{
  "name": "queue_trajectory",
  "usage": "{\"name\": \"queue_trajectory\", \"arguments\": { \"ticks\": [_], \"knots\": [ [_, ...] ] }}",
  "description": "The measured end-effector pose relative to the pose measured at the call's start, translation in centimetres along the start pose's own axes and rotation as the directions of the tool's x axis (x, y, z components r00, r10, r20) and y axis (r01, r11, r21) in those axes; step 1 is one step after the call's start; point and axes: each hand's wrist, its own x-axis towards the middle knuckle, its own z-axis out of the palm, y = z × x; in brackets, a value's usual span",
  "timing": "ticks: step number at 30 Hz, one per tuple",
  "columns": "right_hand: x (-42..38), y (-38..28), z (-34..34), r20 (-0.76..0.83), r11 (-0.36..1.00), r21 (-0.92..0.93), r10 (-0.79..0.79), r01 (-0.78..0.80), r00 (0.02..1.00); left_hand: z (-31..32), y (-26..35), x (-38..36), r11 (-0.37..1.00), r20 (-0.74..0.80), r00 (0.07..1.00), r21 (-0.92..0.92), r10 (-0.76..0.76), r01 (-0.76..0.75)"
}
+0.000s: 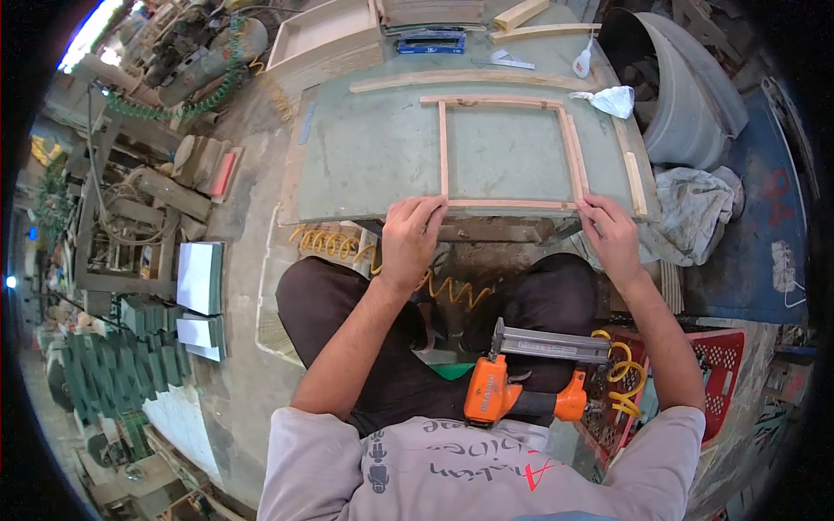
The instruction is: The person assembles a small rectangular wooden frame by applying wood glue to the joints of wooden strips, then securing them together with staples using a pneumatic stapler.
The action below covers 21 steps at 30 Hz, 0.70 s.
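A rectangular frame of thin wooden strips [444, 148] lies on the green-grey tabletop [365, 156]. My left hand [412, 239] pinches its near left corner, where the near strip meets the left one. At the near right corner, the fingers of my right hand [611, 236] close on the end of the near strip. The far strip sticks out a little past the left side. An orange nail gun [495, 391] with a grey magazine rests across my lap, its yellow coiled hose at the right.
A long wooden strip [469, 79] lies behind the frame. Nearby are a glue bottle [583, 61], a white plastic bag [613, 102], a small metal square [506, 60] and a blue box [431, 42]. A large metal drum [695, 113] stands right; a red crate [717, 382] sits below.
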Motion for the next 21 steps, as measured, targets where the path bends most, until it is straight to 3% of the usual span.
{"name": "queue_trajectory", "arguments": {
  "ticks": [16, 20, 21],
  "knots": [
    [-0.41, 0.14, 0.21, -0.047, 1.000, 0.012, 0.003, -0.002, 0.999, 0.27, 0.30, -0.18, 0.999, -0.006, 1.000, 0.039, -0.009, 0.009],
    [-0.44, -0.01, 0.34, -0.035, 0.992, 0.077, 0.104, -0.101, 0.994, 0.32, 0.57, -0.21, 0.999, -0.035, 0.999, 0.000, 0.034, -0.034],
    [-0.39, -0.20, 0.27, -0.003, 0.981, 0.111, 0.163, -0.162, 0.987, 0.36, 0.83, -0.23, 0.999, -0.023, 0.999, 0.025, -0.027, 0.028]
  ]
}}
